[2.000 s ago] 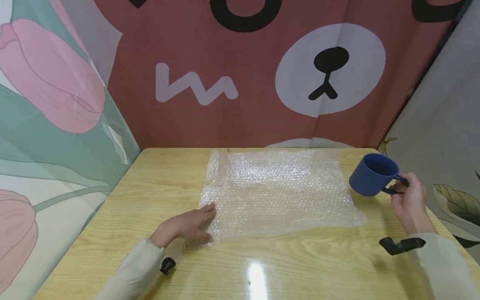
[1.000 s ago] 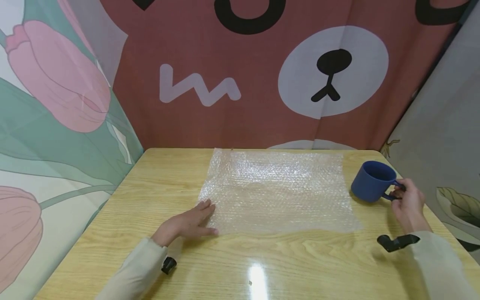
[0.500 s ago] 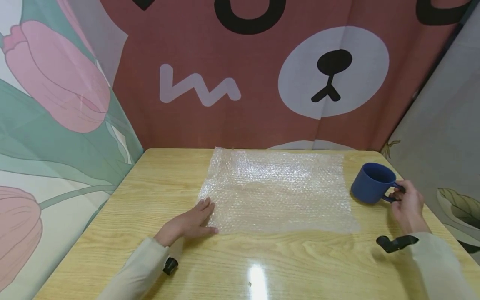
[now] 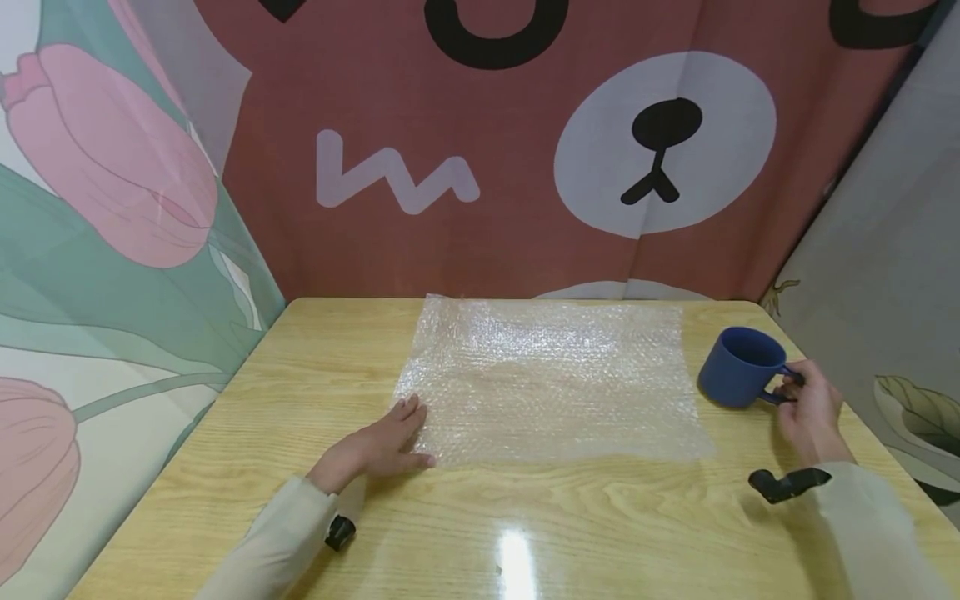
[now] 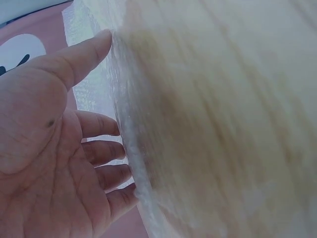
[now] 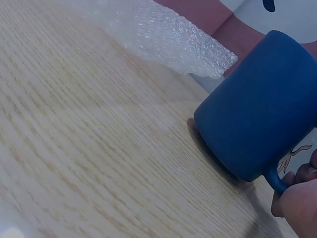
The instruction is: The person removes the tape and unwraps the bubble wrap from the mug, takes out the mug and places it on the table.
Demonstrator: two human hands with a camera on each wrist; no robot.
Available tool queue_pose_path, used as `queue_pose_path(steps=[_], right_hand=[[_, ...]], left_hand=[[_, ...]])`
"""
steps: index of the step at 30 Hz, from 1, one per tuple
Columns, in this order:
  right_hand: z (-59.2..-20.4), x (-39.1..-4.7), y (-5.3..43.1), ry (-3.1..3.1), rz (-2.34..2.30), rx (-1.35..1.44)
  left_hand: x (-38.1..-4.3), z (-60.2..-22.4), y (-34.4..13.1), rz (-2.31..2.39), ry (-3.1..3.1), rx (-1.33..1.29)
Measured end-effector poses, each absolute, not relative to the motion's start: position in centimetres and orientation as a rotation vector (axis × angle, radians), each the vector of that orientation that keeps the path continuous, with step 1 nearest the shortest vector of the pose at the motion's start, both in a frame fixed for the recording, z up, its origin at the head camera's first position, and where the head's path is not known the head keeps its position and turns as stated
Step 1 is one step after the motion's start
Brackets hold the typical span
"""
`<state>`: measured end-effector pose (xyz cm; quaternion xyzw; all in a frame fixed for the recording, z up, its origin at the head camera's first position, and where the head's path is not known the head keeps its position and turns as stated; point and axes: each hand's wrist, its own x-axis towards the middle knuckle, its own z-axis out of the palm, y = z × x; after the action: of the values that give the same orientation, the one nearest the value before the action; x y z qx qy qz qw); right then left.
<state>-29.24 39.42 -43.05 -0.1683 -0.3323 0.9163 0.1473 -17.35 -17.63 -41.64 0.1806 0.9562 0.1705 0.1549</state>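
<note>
A sheet of bubble wrap [image 4: 555, 383] lies spread on the wooden table. My left hand [image 4: 378, 446] rests at its near left edge, fingers extended and fingertips touching the wrap; the left wrist view shows the palm and spread fingers [image 5: 103, 151] along that edge. To the right of the sheet is a blue mug [image 4: 738, 367], upright, its handle pointing right. My right hand [image 4: 812, 412] grips that handle. In the right wrist view the mug [image 6: 260, 106] appears at or very near the tabletop, with a dark shadow under its base.
The wooden table [image 4: 300, 358] runs back to a red curtain [image 4: 510, 242] with a bear print. Patterned cloths hang on both sides. The bubble wrap's far edge reaches the table's back edge. Light glares off the near tabletop.
The mug has come down beside the bubble wrap in my right hand, from tilted to upright. My left hand has shifted slightly and stays on the sheet's left edge.
</note>
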Motion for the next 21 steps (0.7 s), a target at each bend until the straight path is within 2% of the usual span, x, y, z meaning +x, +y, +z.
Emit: queue_pose_path(steps=[10,21], right_hand=[[-43.3,-30.0,39.3,-0.965,2.645,-0.46],[-43.3,-30.4,38.6,-1.015,2.577,-0.568]], left_hand=[[-17.3,-41.7,-17.8,0.506,2.738,0.523],[-17.2,-41.5,-17.8,0.504,2.74,0.547]])
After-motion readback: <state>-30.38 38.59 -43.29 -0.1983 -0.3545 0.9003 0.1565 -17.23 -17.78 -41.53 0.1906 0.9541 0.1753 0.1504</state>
